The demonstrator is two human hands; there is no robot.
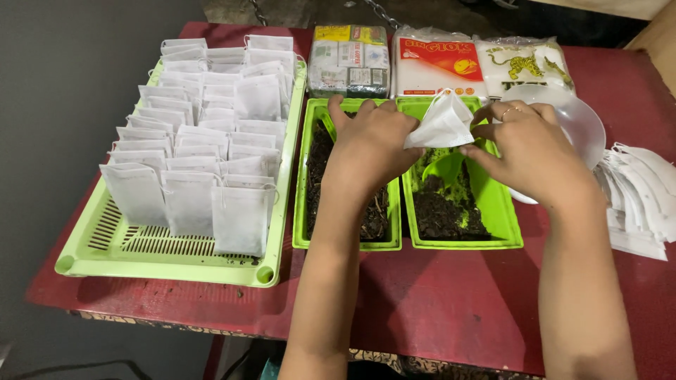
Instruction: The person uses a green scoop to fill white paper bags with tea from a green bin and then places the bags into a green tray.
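While both hands, left hand (370, 141) and right hand (528, 151), pinch the bag (442, 123) open over the tray (503, 211), scooping comes next, probably.

white pouch (443, 125), green trays (493, 204), red table (451, 295)

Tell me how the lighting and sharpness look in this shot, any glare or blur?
Head view: even, soft light, faint shadows under the left hand and right hand; mild glare on the shiny plastic packets; the small white paper pouch both hands hold is sharp; frame edges dim, slight wide-angle bend.
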